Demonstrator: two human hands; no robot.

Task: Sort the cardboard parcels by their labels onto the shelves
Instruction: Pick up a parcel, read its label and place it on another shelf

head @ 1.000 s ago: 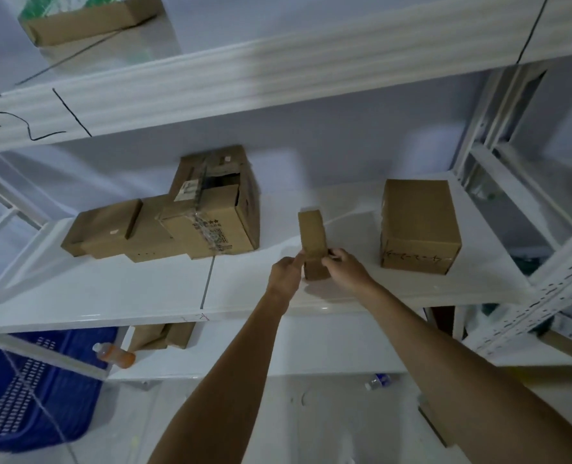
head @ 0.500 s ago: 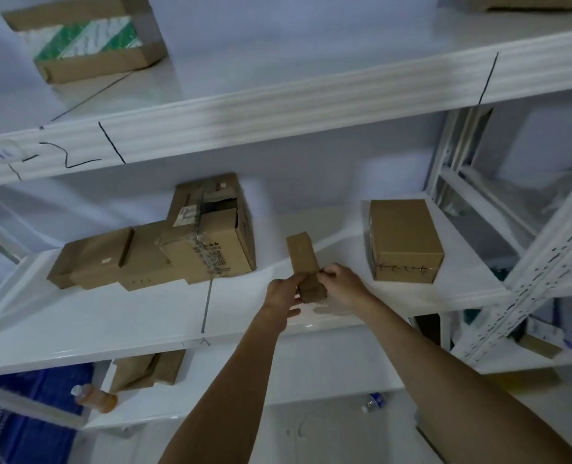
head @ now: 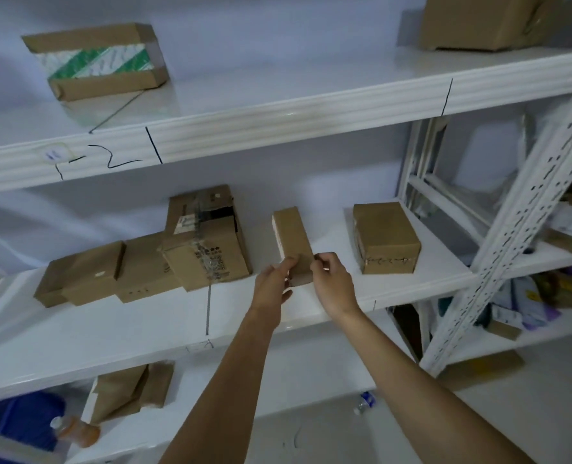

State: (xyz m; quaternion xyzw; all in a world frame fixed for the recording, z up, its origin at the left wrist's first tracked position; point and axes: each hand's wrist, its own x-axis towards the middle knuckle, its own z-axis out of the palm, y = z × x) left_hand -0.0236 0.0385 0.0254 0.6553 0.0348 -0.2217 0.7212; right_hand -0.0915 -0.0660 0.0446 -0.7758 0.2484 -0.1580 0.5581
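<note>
Cardboard, plain and brown, the slim parcel lies lengthways on the middle shelf between a taped box and a squat box; the left hand and right hand pinch its near end from either side, fingers curled onto it, probably to square it in its bay. Black marker lines divide the shelf edges, with what reads as "1-2" scrawled on the upper beam. Print on the taped box and the scribble on the squat box are too small to read.

A narrow brown cardboard parcel lies lengthwise on the white middle shelf, its near end pinched between both hands. It sits between a taped, labelled box and a squat box.
</note>
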